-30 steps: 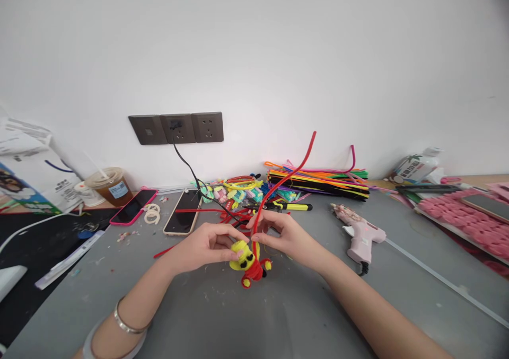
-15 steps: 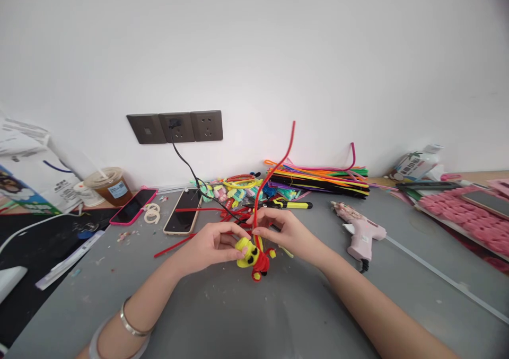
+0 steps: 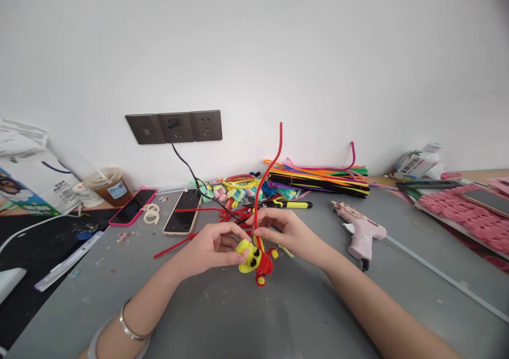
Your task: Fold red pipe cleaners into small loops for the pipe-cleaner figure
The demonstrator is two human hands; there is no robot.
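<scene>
Between my hands is a small pipe-cleaner figure point(image 3: 264, 264) with a yellow head, black eyes and a red body with yellow tips. My left hand point(image 3: 217, 246) grips the head between thumb and fingers. A long red pipe cleaner point(image 3: 260, 189) rises from beside the figure, its free end pointing up. My right hand point(image 3: 283, 230) pinches this red strand near its lower end, just above the figure. The right fingertips partly cover where the strand meets the body, so I cannot tell how it is joined.
Behind my hands lie loose red pipe cleaners, pliers with yellow handles point(image 3: 296, 204) and a colourful bundle of pipe cleaners point(image 3: 322, 181). A pink glue gun point(image 3: 362, 237) rests at right. Phones point(image 3: 182, 214) and a drink cup point(image 3: 111, 187) stand left. A black cable point(image 3: 185, 163) hangs from the wall socket.
The figure has turned slightly and shifted a little right. The upper end of the red pipe cleaner has swung to the left. Both hands keep their grip.
</scene>
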